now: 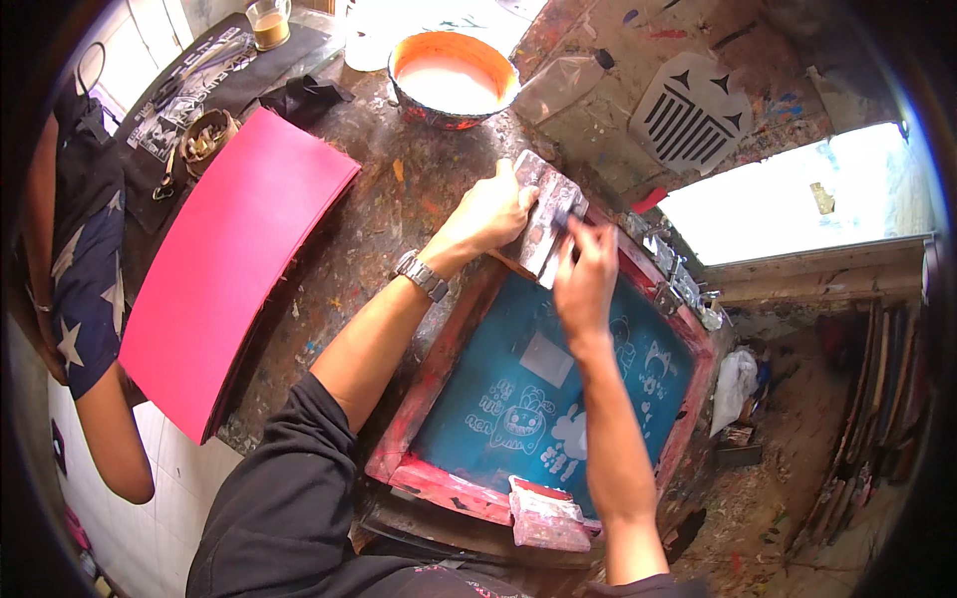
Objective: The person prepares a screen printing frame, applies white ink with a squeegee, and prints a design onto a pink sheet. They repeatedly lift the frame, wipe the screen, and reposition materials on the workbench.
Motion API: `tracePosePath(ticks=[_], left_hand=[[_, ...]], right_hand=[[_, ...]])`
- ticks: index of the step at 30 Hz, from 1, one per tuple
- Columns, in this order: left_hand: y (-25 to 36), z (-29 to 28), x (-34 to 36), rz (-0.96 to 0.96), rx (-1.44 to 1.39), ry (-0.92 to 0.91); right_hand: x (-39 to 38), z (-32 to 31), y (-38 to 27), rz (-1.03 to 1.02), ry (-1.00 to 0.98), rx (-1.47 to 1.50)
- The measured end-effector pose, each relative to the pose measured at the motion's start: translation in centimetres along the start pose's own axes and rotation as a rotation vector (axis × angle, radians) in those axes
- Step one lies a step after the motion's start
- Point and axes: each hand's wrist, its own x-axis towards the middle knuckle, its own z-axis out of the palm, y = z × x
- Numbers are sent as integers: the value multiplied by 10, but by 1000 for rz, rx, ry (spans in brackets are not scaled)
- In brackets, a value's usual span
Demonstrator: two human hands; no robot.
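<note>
Progress: work on the paint-smeared block [541, 221] looks partway; smears show, amount left unclear | Left hand [488, 211]: closed round its edge | Right hand [588, 269]: fingers curled by its face, blurred, grip cannot be told | Block: left hand's 3 o'clock, right hand's 11 | Blue screen [474, 384]: left hand's 6 o'clock

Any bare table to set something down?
Best patch: stained table between pink stack, bowl and left forearm, narrowing toward the sleeve. Crowded: around the block, with left hand and right hand; upper left, with mug and black cloth.
</note>
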Motion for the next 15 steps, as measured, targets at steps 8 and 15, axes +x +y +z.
tracePosePath(ticks=[8,15], left_hand=[[4,1,1,-22,-3,18],[8,0,3,33,41,-9]], right_hand=[[-48,-47,-40,120,-203,275],[20,-16,18,-67,-11,99]])
